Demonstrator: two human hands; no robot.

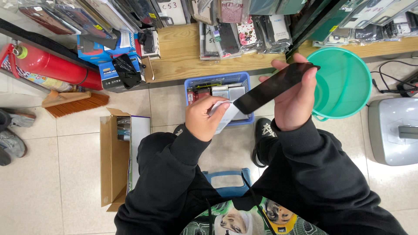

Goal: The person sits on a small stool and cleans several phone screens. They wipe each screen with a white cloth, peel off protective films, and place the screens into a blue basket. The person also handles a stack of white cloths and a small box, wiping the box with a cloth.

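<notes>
One black phone case (272, 88), held by two hands, above one blue basket (217, 81).

Right hand (292, 102): grips a flat black phone (273, 88), tilted, fingers along its upper edge.
Left hand (203, 117): pinches a white strip (224, 116) at the phone's lower end.
Floor, beyond hands: blue basket (193, 85) of boxes.
Floor, right: teal bucket (348, 82).
Floor, left: open cardboard box (112, 161); red fire extinguisher (52, 66).
</notes>
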